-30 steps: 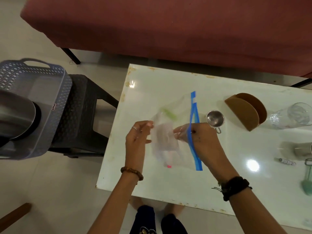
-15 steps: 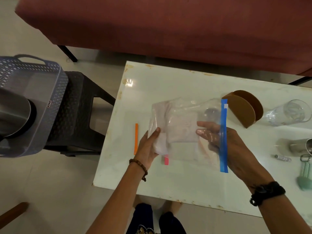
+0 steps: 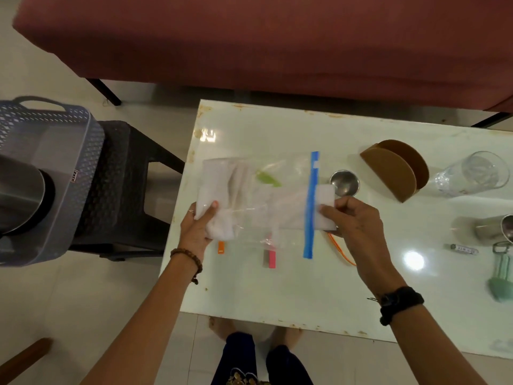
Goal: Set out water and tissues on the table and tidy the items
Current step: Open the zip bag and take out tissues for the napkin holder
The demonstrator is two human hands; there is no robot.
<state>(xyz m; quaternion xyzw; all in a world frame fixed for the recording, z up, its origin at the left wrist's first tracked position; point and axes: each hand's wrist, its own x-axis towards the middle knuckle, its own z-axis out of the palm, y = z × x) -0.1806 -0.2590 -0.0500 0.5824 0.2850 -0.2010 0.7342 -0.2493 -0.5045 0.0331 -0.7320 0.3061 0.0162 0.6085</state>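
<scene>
Head view: left hand (image 3: 198, 229) grips bag (image 3: 258, 201); right hand (image 3: 352, 220) apparently pinches tissue (image 3: 326, 207).

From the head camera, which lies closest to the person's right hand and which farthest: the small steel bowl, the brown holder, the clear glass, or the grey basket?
From the right hand:
1. Small steel bowl, just beyond the fingers.
2. Brown holder, farther back and to the right.
3. Clear glass, lying on its side near the table's right end.
4. Grey basket, off the table, far left.

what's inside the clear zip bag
Folded white tissues fill the clear zip bag; the right hand pulls one out past the blue zip. What lies beneath them is hidden.
</scene>
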